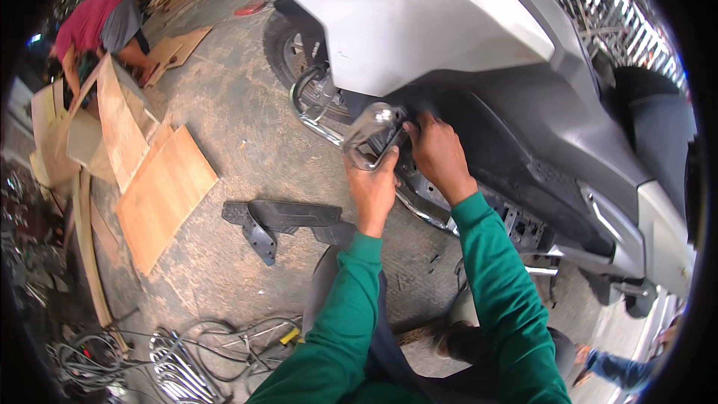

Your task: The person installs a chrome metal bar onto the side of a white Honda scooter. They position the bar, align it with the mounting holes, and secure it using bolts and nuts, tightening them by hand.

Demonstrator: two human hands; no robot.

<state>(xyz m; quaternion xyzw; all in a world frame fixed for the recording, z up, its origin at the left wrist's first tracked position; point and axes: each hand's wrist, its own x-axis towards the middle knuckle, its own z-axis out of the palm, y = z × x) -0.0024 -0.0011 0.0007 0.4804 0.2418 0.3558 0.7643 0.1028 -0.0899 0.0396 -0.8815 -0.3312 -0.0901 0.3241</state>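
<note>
My left hand (372,193) is closed around the lower end of a curved, shiny metal piece (368,129) with a looped, open shape. Its outline is partly blurred. Close beside it, my right hand (441,155) has bent fingers and a thumb pinched at the piece's dark inner edge; what lies between those fingertips is hidden. Both hands are in front of the lower side of a silver-grey scooter (441,22). Below them, a chrome tube guard (318,126) curves along the scooter's underside.
Black plastic panels (295,213) lie on the concrete floor left of my knee. Plywood sheets (166,196) are further left, where another person (101,22) bends over. Cables (90,363) and a row of wrenches (179,374) lie at lower left. The scooter's front wheel (288,49) is ahead.
</note>
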